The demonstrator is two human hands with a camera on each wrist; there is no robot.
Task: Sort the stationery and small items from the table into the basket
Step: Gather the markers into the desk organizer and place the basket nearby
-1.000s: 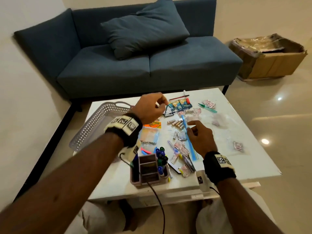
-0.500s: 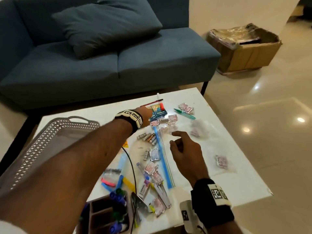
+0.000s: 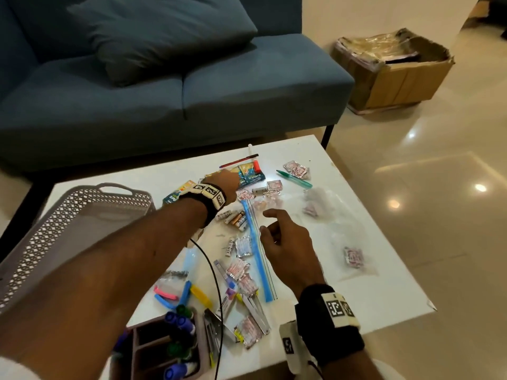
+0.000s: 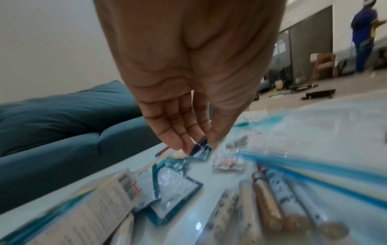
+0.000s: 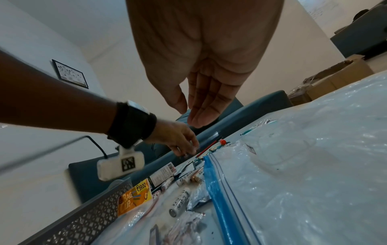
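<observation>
- Room for moving first: we see the white table point(image 3: 370, 270) bare along its right side and near right corner, while clutter fills the middle from the far edge down to the near edge.
- At the left edge, the grey perforated basket point(image 3: 68, 223) tilts partly off the table, its handle toward the sofa point(image 3: 137, 111); our left forearm crosses above its right rim.
- A clear zip bag with a blue seal strip point(image 3: 258, 250) runs lengthwise through the middle, with batteries point(image 3: 234, 218) just left of its far end and foil sachets point(image 3: 241, 272) along its near half.
- A pen holder point(image 3: 164, 349) with markers stands at the near edge, and a green pen point(image 3: 293, 179) lies near the far right.
- Our left hand point(image 3: 223, 181) reaches to the far side, fingers pointed down and drawn together; in the left wrist view the fingertips point(image 4: 180, 140) and thumb pinch the edge of a small blue packet point(image 4: 201, 149), which seems to touch the table still, though blur makes this uncertain.
- More blue packets point(image 3: 251, 175) lie just beside that hand, with a red pen point(image 3: 238, 161) beyond them.
- Our right hand point(image 3: 288, 242) hovers over the zip bag, fingers loosely spread and slightly bent, holding nothing.
</observation>
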